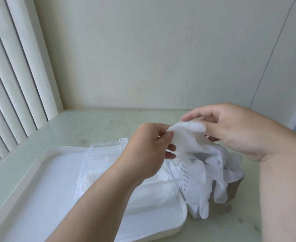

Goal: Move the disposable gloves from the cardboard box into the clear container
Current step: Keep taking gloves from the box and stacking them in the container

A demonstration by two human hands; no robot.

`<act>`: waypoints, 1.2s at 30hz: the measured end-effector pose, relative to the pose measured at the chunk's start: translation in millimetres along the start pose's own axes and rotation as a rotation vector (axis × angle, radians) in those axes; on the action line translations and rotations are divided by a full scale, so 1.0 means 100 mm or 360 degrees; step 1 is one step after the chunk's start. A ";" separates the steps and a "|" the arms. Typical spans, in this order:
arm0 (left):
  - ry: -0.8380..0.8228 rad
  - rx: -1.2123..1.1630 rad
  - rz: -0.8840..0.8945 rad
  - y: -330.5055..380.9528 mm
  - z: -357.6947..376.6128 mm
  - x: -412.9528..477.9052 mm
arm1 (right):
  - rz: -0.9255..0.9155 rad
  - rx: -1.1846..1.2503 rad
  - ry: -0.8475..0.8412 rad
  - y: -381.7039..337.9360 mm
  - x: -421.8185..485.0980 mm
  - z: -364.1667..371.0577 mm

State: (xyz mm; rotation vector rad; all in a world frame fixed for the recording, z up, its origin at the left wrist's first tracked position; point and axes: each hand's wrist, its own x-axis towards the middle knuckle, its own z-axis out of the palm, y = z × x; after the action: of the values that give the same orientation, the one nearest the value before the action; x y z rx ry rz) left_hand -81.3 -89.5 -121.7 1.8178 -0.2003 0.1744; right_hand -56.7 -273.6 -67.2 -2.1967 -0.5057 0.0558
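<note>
On the left a white tray (39, 159) holds the clear container (82, 179), its lid tipped up at the back; something pale shows faintly through the walls, too hazy to identify. Above its right end the left hand (143, 154) pinches one edge of a thin, white, crumpled glove (187, 135) between thumb and forefinger, while the right hand (239, 130) pinches the opposite edge with curled fingers, so the glove hangs stretched between them in the air. Under it, beside the tray on the counter (91, 126), the cardboard box (235, 189) overflows with loose gloves (203, 194).
</note>
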 end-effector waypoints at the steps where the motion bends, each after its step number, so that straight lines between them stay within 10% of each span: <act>1: -0.0017 -0.0026 0.0003 0.00 0.01 0.00 | 0.0027 -0.0055 0.0032 0.01 0.03 0.03; 14: 0.0058 -0.0473 -0.0038 0.00 -0.05 0.03 | 0.0117 0.0173 0.0377 0.09 0.11 0.01; 22: -0.0244 -0.1064 -0.0220 0.09 -0.03 -0.03 | 0.0065 0.0039 -0.0074 0.03 0.02 0.03; 36: 0.0496 -0.1139 -0.0064 0.17 -0.17 0.04 | 0.0550 -0.0665 0.0149 0.27 0.13 -0.04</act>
State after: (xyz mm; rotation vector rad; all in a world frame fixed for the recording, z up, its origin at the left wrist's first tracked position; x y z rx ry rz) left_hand -82.0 -77.4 -100.4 1.0650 0.0023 0.3097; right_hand -34.7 -286.8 -83.2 -2.6618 -0.0809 0.0333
